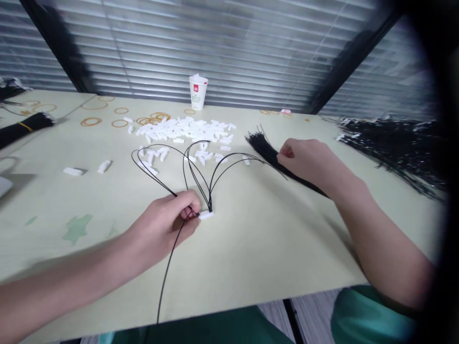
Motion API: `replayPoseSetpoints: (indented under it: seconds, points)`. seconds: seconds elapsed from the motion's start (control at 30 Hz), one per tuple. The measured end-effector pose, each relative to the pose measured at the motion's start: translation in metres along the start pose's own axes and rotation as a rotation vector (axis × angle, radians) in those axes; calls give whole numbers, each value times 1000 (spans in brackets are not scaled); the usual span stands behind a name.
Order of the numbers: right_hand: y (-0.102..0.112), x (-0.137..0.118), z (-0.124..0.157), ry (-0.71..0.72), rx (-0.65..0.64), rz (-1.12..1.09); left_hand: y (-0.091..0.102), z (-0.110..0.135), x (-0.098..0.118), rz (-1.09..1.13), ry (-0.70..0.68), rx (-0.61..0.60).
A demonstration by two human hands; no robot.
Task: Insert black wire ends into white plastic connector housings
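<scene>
Between the thumb and fingers of my left hand (175,217) is a small white connector housing (206,215), held just above the table. Several thin black wires (195,174) rise from it in loops, and one hangs down toward the table's front edge. My right hand (304,157) rests at a bundle of black wires (263,147) on the right, its thumb and fingertips pinched together against the bundle. Whether a single wire is between those fingertips is too small to tell.
A pile of white connector housings (186,128) lies mid-table, with rubber bands (154,118) behind it. A paper cup (198,93) stands at the back. Finished-looking black wire heaps (394,143) lie at right; another banded wire bundle (21,130) is at left.
</scene>
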State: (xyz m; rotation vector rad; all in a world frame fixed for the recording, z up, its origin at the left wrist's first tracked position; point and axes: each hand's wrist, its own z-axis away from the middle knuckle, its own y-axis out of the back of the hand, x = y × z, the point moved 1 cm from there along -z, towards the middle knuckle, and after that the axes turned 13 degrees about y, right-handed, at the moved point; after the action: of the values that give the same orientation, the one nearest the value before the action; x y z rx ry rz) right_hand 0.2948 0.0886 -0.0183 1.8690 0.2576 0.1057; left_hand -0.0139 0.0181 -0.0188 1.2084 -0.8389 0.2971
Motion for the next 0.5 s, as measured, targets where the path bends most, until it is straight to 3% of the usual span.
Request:
replayPoseSetpoints:
  seconds: [0.1, 0.33, 0.4, 0.5]
  points:
    - [11, 1, -1, -2, 140, -141, -1, 0, 1, -16, 0, 5]
    - [27, -3, -1, 183, 616, -908, 0, 2, -1, -48, -11, 8]
    - [25, 3, -4, 209, 745, -997, 0, 2, -1, -61, -9, 23]
    - [21, 18, -9, 187, 909, -920, 0, 2, 1, -96, -12, 48]
